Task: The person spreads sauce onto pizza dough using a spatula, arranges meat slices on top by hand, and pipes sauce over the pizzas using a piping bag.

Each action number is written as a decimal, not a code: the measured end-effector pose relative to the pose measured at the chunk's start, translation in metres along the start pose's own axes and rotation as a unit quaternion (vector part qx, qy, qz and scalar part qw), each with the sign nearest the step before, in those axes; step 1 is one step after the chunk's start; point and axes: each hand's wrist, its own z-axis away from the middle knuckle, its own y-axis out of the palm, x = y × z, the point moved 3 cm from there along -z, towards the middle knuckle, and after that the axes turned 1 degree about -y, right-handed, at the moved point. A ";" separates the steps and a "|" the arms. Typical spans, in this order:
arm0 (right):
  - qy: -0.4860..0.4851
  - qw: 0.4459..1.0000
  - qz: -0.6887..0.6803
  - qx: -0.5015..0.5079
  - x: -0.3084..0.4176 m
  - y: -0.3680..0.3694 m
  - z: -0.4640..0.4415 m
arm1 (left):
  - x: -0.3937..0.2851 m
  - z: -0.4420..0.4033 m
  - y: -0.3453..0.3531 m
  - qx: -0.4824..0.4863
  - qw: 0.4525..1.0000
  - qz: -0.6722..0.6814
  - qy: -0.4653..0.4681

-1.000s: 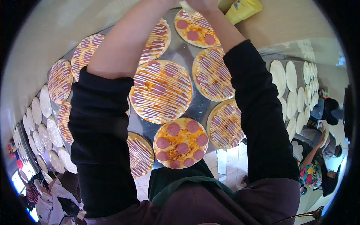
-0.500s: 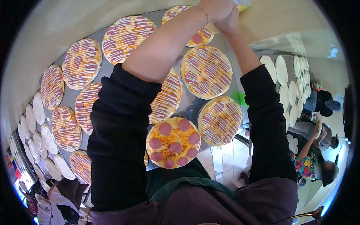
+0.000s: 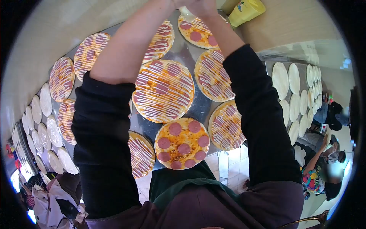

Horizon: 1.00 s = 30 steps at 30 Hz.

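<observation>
Both hands are at the top edge of the view, partly cut off, over a pizza with white stripes on its far part. My left hand and my right hand are together around a pale piping bag, whose lower end points down at that pizza. Which fingers press the bag is hidden. Nearer to me lie a large striped pizza and, at the table's front edge, a pizza with sausage slices and no stripes.
More striped pizzas lie on the metal table. A yellow cup stands beyond the far pizza. Plain round bases cover tables on both sides. Other people are at the far right, and a light garment is at the lower left.
Both hands and the bag have moved left from the far pizza's right side, and the view has shifted. The far pizza shows white stripes on its far part, as a second ago.
</observation>
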 end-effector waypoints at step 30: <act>-0.062 0.995 -0.001 -0.072 0.015 -0.071 0.060 | 0.017 0.001 0.077 -0.037 0.970 -0.028 0.239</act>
